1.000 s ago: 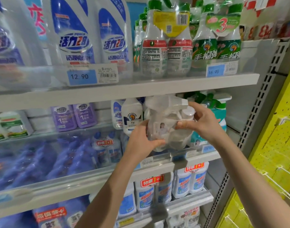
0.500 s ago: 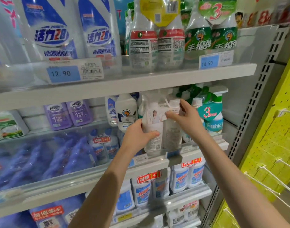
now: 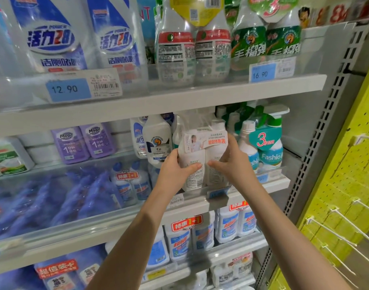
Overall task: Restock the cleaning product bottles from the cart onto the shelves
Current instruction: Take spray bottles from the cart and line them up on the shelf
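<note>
Setting: shop shelves (image 3: 179, 101) packed with cleaning products fill the frame, with a yellow pegboard (image 3: 346, 185) down the right edge.
Task item: a twin pack of white bottles (image 3: 202, 155), wrapped in clear film with a paper sleeve, stands upright at the centre of the frame. Its base sits behind the clear front rail of the middle shelf (image 3: 282, 182).
Neighbours: a white bottle with a round animal label (image 3: 157, 141) is just beside the pack on the left, and a green spray bottle pack (image 3: 267, 143) is just beside it on the right.
Left hand (image 3: 175, 170): grasps the pack's left side, with the thumb across the front.
Right hand (image 3: 231, 162): grasps the pack's right side, with the thumb on the front and the fingers wrapped behind.
Other stock: purple bottles (image 3: 83, 143) stand at centre left, and a price tag reading 12.90 (image 3: 67, 88) is at upper left.
Progress: this pack appears nearly placed, in its gap but not yet let go. Whether its base fully rests on the shelf cannot be told.
Remaining: the hands have to release the pack. The cart is out of view, so how much stock is left cannot be judged.
</note>
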